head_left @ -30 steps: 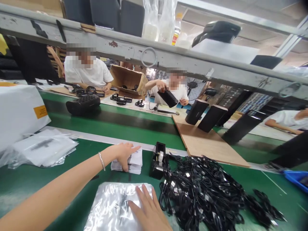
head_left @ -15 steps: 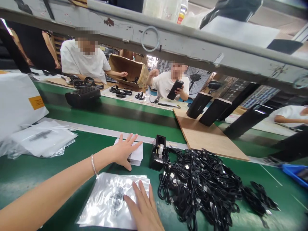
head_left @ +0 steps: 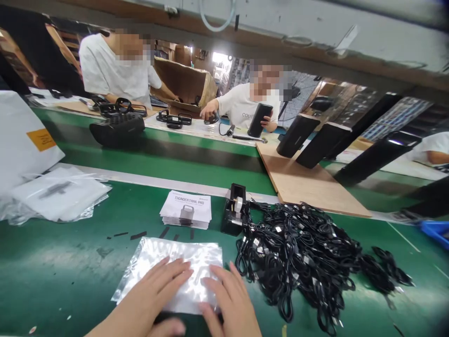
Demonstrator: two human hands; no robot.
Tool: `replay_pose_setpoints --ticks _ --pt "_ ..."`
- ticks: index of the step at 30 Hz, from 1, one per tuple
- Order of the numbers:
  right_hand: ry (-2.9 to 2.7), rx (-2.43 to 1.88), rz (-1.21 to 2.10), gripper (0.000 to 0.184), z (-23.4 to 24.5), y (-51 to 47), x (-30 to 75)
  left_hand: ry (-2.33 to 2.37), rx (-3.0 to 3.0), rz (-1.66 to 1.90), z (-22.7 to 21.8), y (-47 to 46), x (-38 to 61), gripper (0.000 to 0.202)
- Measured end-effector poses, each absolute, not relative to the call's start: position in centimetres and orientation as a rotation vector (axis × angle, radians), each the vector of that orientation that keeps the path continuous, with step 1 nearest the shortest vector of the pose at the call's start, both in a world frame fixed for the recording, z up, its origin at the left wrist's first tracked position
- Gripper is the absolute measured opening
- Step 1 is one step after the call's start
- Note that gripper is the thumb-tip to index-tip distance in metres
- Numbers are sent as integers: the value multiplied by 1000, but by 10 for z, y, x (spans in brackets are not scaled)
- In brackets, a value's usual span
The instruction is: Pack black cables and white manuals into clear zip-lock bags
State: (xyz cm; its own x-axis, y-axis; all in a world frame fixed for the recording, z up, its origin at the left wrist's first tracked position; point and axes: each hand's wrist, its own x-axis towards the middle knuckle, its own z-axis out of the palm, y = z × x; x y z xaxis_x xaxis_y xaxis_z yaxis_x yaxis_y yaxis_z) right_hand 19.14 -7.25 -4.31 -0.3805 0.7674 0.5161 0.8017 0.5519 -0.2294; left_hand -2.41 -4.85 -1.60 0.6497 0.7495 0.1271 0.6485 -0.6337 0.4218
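Both my hands rest flat on a clear plastic bag lying on the green table in front of me. My left hand covers the bag's near left part, fingers stretched out. My right hand presses the bag's near right corner, fingers spread. Beyond the bag lies a small stack of white printed booklets. To the right of them stands a black tape dispenser. A big heap of black coiled cables spreads to the right of my hands.
A pile of plastic bags and a white box sit at the left. A wooden board carries black speakers. Across the conveyor belt, people in white shirts handle black parts beside a cardboard box.
My left hand has come back from the booklet stack and now lies flat on the plastic bag beside my right hand. The view has tilted downward.
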Motion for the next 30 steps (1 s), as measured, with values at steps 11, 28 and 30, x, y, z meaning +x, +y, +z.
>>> replay_pose_setpoints --ticks 11,28,30 --pt "-1955 -1687 -4 75 -78 -100 164 1558 2185 451 -24 -37 24 14" --pt "-2216 -1420 -155 34 1 -11 159 1456 2138 473 -14 -41 23 23" --pt "-2396 -1468 -130 42 10 17 146 1430 2089 514 -12 -42 21 19"
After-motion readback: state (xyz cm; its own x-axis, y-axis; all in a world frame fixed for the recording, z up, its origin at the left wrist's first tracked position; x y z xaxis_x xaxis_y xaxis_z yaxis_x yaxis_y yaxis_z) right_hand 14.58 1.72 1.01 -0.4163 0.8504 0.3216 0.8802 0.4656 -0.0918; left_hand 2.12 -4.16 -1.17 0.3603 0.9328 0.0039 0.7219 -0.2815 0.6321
